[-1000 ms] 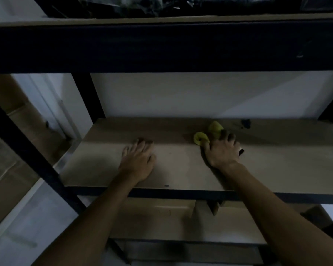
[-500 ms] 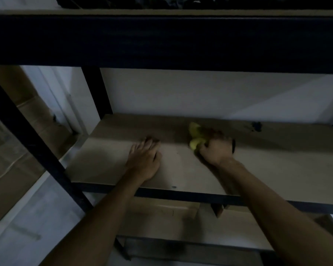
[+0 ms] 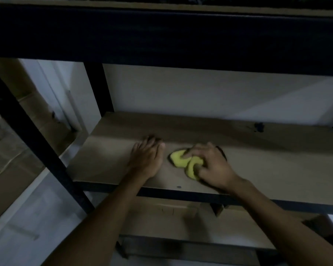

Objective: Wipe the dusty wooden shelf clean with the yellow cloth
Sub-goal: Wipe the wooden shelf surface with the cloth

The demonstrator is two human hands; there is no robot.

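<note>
Cloth (image 3: 183, 162) bunched under gripping right hand (image 3: 212, 166) — left hand (image 3: 147, 160) flat, open, just beside.

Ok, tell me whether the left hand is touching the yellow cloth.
Apart. The head view shows bare shelf between the left hand and the yellow cloth.

You are in a dim storage room, it seems. In front of you stands a rack with black metal posts (image 3: 33, 143) and bare brown wooden shelf boards (image 3: 267, 169). At 12 o'clock is a plain white wall (image 3: 181, 95); at 9 o'clock, brown cardboard boxes (image 3: 10, 166).
</note>
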